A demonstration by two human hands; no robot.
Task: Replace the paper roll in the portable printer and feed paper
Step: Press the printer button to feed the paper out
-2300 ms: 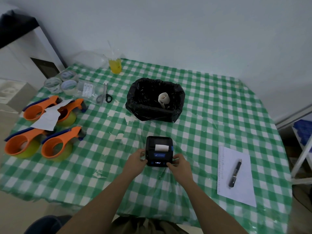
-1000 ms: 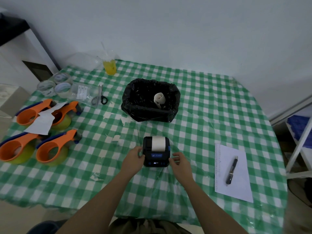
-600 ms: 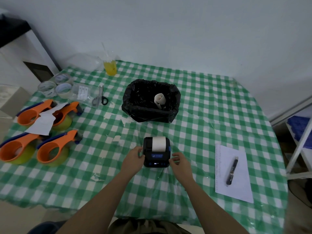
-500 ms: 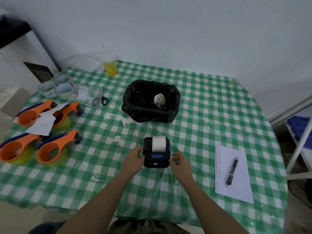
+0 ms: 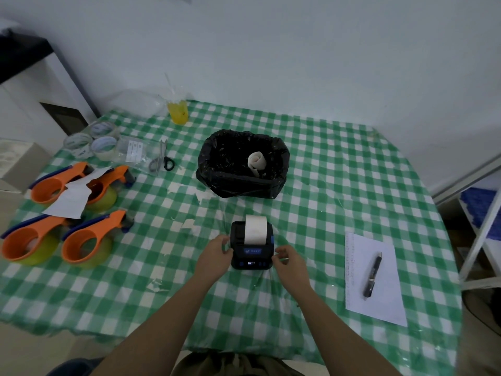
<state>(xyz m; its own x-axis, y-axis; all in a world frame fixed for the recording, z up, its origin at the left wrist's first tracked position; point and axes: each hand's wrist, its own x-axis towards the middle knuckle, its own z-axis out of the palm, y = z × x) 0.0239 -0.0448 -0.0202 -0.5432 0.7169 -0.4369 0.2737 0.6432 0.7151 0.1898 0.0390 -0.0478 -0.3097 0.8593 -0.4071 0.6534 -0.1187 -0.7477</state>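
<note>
A small black portable printer [image 5: 250,255] with a lit front panel stands on the green checked tablecloth [image 5: 339,191] near the front middle. A white paper strip [image 5: 255,229] comes out of its top and curls away from me. My left hand [image 5: 217,256] grips the printer's left side. My right hand [image 5: 287,260] touches its right side with curled fingers. A loose curl of white paper [image 5: 257,161] lies in the black-lined bin [image 5: 241,183] behind the printer.
Several orange tape dispensers [image 5: 86,240] and a paper slip lie at the left, with tape rolls [image 5: 104,147], scissors [image 5: 162,161] and a yellow drink cup [image 5: 177,112] behind. A white sheet [image 5: 385,299] with a pen [image 5: 372,275] lies at the right.
The paper strip has grown longer out of the printer's top, from a short tab to a tall curl. Both hands have stayed at the printer's sides.
</note>
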